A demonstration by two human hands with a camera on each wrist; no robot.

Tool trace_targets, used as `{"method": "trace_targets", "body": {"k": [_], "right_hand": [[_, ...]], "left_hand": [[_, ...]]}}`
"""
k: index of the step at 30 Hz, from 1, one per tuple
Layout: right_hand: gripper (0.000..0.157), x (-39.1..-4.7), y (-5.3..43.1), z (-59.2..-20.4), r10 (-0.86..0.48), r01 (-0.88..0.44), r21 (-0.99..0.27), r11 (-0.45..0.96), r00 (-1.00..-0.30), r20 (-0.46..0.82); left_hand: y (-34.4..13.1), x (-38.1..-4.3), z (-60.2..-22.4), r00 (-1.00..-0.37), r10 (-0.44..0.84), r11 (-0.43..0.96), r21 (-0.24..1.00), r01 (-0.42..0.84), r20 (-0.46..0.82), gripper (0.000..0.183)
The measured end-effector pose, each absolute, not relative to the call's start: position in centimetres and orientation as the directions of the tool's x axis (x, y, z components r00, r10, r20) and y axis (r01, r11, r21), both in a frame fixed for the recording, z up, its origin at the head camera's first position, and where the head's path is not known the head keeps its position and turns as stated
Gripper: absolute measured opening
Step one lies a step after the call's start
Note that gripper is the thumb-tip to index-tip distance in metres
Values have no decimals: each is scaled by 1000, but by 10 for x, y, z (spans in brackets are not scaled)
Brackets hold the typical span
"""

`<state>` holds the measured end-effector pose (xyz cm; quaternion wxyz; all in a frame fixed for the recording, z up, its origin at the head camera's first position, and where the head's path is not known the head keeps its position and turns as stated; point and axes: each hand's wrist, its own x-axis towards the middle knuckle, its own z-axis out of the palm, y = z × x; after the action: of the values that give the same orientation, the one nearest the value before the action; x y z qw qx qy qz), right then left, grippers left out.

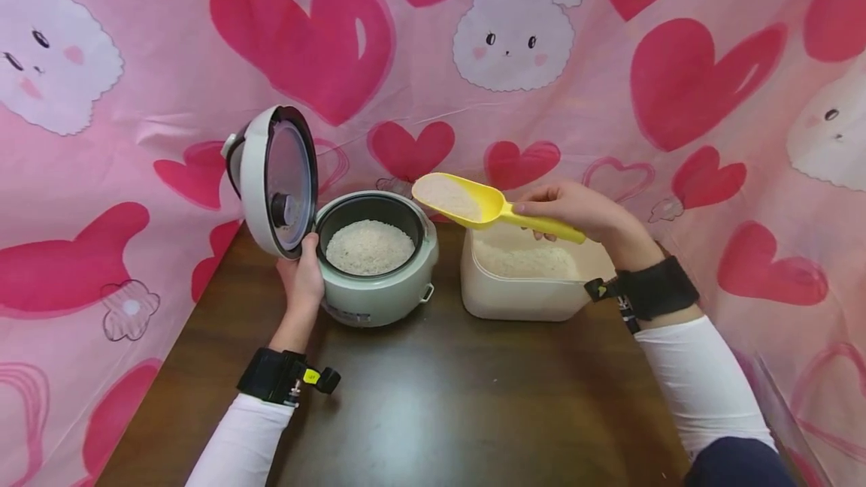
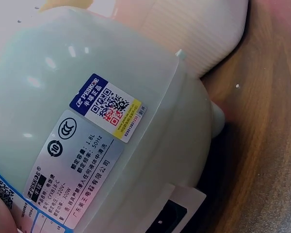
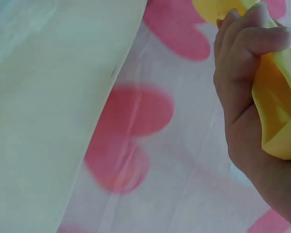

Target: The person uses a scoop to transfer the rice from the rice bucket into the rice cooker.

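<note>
My right hand [image 1: 575,209] grips the handle of a yellow scoop [image 1: 497,209], held above the rice bin. White rice [image 1: 443,195] fills the scoop's bowl, which points left toward the rice cooker [image 1: 379,299]. In the right wrist view, fingers curl round the yellow handle [image 3: 281,121]. At the cooker's left side, my left hand [image 1: 302,280] touches the body beside the hinge, thumb upright; the lid hides its other fingers. The cooker's lid [image 1: 260,179] stands raised at the left. Rice [image 1: 370,248] lies in the dark inner pot [image 1: 338,220].
A cream rice bin [image 1: 521,300] with rice [image 1: 528,261] inside stands right of the cooker on the brown wooden table [image 1: 433,397]. A pink curtain [image 1: 419,104] with hearts and rabbits hangs behind. The left wrist view shows labels [image 2: 77,165] and a socket [image 2: 169,218] on the cooker.
</note>
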<state>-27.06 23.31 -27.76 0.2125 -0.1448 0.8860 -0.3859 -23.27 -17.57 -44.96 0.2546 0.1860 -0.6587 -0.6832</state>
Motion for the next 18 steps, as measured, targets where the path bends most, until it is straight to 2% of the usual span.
{"method": "trace_targets", "body": {"k": [9, 18], "right_hand": [[32, -280, 167, -268, -509, -250, -674, 696, -833, -217], [24, -277, 131, -264, -487, -325, -548, 771, -855, -178]], "left_hand": [[-175, -233, -449, -800, -595, -3, 995, 101, 79, 45], [-175, -234, -451, -796, -599, 2, 994, 109, 88, 44]]}}
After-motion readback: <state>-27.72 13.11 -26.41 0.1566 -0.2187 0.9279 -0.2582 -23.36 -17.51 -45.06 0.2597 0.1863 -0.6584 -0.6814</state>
